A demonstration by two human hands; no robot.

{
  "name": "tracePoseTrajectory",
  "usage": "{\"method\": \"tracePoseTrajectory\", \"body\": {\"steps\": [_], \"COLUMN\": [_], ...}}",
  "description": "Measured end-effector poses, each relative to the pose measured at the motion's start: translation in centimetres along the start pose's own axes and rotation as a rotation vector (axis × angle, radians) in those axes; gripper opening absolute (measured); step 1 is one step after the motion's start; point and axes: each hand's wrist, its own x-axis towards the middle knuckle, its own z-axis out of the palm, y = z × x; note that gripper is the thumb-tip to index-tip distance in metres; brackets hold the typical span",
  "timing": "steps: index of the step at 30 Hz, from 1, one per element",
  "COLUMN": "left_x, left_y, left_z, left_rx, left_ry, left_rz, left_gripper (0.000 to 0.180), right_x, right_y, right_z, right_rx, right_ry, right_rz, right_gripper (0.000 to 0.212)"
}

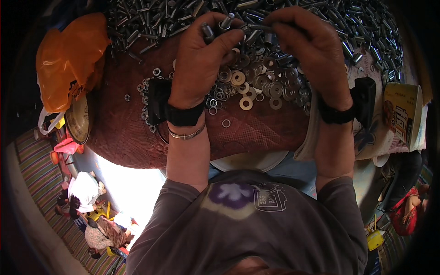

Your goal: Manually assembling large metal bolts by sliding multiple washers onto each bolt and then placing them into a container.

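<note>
Gripping bolts (215, 27) in left hand (201, 59) | right hand (307, 50) pinching one bolt (261, 27) | washers (256, 85) piled beneath

Home piecework spot: bolts (366, 32), washers (256, 85) heaped on cloth-covered table (256, 133).

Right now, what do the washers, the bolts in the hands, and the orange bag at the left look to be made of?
Washers: metal, likely plated steel, judging by the grey-silver to pale yellow sheen. Bolts, like the one in the left hand at, and another in the right hand: grey metal with dull glints. Orange bag: thin plastic film, glossy, crinkled, translucent.
</note>
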Motion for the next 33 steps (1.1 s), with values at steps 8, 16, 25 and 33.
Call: {"method": "tracePoseTrajectory", "body": {"steps": [8, 16, 25, 33], "left_x": [0.1, 0.3, 0.0, 0.1], "left_y": [0.1, -0.1, 0.5, -0.5], "left_z": [0.5, 1.6, 2.8, 2.5], "left_rx": [0.061, -0.18, -0.249, -0.485], "left_ry": [0.073, 0.039, 0.051, -0.011], "left_rz": [0.041, -0.042, -0.157, -0.112], "left_gripper": [0.011, 0.012, 0.015, 0.016], "right_x": [0.1, 0.4, 0.4, 0.7], "right_y": [-0.9, -0.7, 0.7, 0.4], "right_z": [0.8, 1.7, 2.4, 3.9], "right_rx": [-0.298, -0.166, 0.003, -0.132], "right_ry": [0.008, 0.09, 0.047, 0.135], "right_rz": [-0.126, -0.23, -0.278, -0.523], "right_gripper": [0.012, 0.016, 0.041, 0.038]}}
